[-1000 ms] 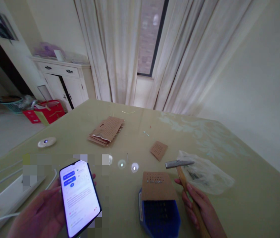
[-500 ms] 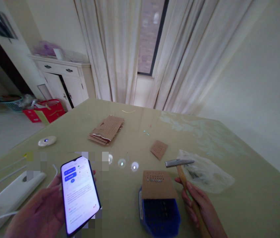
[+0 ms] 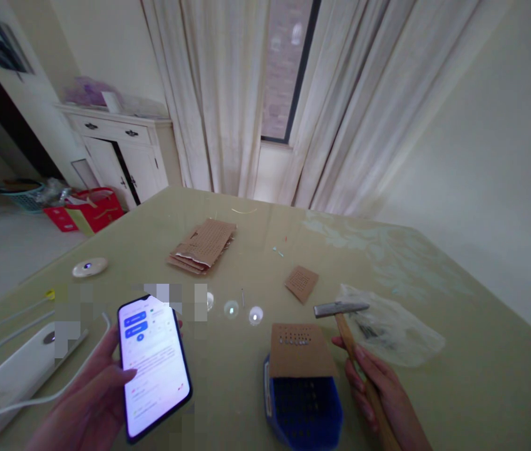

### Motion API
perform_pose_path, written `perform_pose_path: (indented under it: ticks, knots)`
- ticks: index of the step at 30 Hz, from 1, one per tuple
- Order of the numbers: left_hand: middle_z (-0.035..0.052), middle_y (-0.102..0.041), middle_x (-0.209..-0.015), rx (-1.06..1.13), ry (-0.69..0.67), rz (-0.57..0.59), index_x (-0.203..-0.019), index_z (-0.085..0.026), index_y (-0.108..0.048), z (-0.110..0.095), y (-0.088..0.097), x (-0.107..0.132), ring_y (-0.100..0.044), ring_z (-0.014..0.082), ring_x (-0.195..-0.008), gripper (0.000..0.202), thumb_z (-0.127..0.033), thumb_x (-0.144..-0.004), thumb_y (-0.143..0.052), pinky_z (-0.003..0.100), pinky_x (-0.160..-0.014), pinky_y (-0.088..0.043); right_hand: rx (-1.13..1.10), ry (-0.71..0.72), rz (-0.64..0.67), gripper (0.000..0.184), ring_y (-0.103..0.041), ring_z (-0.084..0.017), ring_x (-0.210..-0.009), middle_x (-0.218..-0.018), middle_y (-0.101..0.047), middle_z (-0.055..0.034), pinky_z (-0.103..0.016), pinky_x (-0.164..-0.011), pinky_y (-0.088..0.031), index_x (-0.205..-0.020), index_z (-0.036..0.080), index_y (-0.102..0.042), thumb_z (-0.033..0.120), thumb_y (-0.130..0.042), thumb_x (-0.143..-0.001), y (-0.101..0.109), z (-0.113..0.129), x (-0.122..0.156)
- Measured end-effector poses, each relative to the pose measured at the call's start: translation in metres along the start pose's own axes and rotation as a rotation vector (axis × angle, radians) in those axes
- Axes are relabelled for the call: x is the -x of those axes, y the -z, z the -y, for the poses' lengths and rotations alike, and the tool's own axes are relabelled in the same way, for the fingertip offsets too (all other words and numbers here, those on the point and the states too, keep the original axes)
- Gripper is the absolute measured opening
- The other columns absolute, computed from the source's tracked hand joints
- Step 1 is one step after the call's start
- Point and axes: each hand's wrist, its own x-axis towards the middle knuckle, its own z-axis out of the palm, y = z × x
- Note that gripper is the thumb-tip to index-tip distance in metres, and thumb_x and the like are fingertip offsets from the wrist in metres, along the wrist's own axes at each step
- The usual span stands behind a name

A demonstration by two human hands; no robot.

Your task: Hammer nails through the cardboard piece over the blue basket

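Note:
My left hand (image 3: 94, 394) is closed around a smartphone (image 3: 155, 369) with a lit screen, its thumb over the glass. My right hand (image 3: 378, 385) grips the wooden handle of a hammer (image 3: 340, 308), whose metal head points up and away from me. Just left of the hammer, a cardboard piece (image 3: 302, 360) with rows of small holes and several nails or pins in it lies across a blue plastic box (image 3: 305, 416). Beyond the hammer, a clear plastic bag (image 3: 401, 332) holds dark thin pieces, likely nails.
A stack of punched cardboard (image 3: 204, 244) and a smaller punched piece (image 3: 302, 284) lie on the table (image 3: 247, 401). A single nail (image 3: 242, 297) rests near light reflections. At left are a white power strip (image 3: 16, 388) with cables and a white oval device (image 3: 89, 267).
My left thumb has come over the phone's screen, and the phone has shifted slightly. My right hand and the hammer stay where they were.

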Motion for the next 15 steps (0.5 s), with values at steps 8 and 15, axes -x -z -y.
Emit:
perform_pose_path:
  ticks: [8,15]
  knots:
    - [0.0019,-0.076,-0.142,0.151,0.043,-0.049,-0.159,-0.043,-0.055,-0.002,0.014,-0.01,-0.073,0.0462,-0.127,0.094,-0.023,-0.072,-0.084,0.048,-0.07,-0.074,0.0,0.0,0.016,0.073,-0.048,-0.009,-0.025,-0.053,-0.054,0.0091,-0.018,-0.024,-0.039,-0.113,0.016,-0.077,0.072,-0.093,-0.068,-0.002,0.004,0.001]
    - [0.0047,-0.074,-0.146,0.123,0.025,0.029,-0.159,-0.044,-0.054,-0.002,0.009,-0.005,-0.072,0.0539,-0.124,0.104,-0.013,-0.065,-0.087,0.064,-0.078,-0.071,-0.007,-0.012,-0.01,0.075,-0.047,-0.008,-0.025,-0.052,-0.056,0.0091,-0.017,-0.025,-0.038,-0.111,0.017,-0.077,0.073,-0.095,-0.064,-0.005,0.007,0.002]
